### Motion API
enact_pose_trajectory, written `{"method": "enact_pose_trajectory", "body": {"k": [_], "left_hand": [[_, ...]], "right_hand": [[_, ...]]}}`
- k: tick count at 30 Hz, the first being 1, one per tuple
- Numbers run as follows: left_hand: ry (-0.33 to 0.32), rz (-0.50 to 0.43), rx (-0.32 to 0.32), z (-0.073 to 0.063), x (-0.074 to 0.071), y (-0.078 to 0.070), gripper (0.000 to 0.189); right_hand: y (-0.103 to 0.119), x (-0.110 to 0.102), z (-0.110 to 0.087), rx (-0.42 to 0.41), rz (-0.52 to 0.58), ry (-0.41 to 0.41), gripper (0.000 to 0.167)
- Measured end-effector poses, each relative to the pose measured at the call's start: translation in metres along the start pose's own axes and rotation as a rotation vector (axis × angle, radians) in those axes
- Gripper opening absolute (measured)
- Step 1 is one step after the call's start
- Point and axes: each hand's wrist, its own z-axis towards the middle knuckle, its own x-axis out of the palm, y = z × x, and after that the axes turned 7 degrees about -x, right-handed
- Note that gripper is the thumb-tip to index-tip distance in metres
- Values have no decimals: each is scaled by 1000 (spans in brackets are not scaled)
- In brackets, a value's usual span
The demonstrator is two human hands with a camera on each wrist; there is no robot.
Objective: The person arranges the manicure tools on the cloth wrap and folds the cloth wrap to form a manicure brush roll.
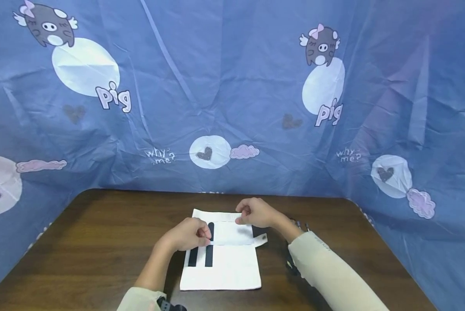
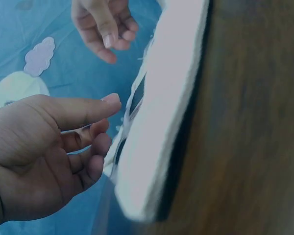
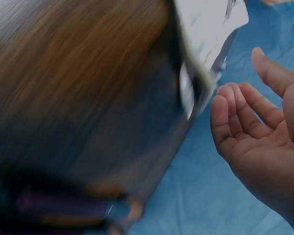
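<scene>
A white fabric case [image 1: 232,272] lies spread flat on the table, with dark strips [image 1: 192,258] on its left part and a small tab with a round snap [image 1: 261,240] sticking out on its right. My left hand [image 1: 188,234] hovers over the strips, its fingers loosely curled. In the left wrist view that hand [image 2: 49,147] shows a gap between thumb and fingers, with nothing held. Over the top right corner of the case is my right hand [image 1: 257,212]. Its fingers [image 3: 235,112] bend loosely around an empty palm in the right wrist view.
Dark, slim items [image 1: 291,264] lie on the table to the right, partly hidden under my right forearm; they are blurred in the right wrist view. The brown wooden table [image 1: 112,233] ends against a blue patterned cloth [image 1: 232,108] hanging behind it.
</scene>
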Motion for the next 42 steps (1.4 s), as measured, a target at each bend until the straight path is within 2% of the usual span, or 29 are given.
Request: {"method": "enact_pose_trajectory", "body": {"k": [12,22,27,35,42], "left_hand": [[26,-5,16,8,13,-5,7],[25,-13,8,11,16,-2,9],[30,-28,-6,13,19,-2,10],[37,-40,-16,13,20,-2,10],[36,-41,-22,15,21,-3,11]], "right_hand": [[-40,-33,-42,75,-27,-32,35],[-65,-43,-72,118,-86,-59,31],[-67,-41,-78,118,-109,-73,34],[-62,-34,-77,69,-63,-80,35],[-61,-31,-77,74,-27,-80,37]]}}
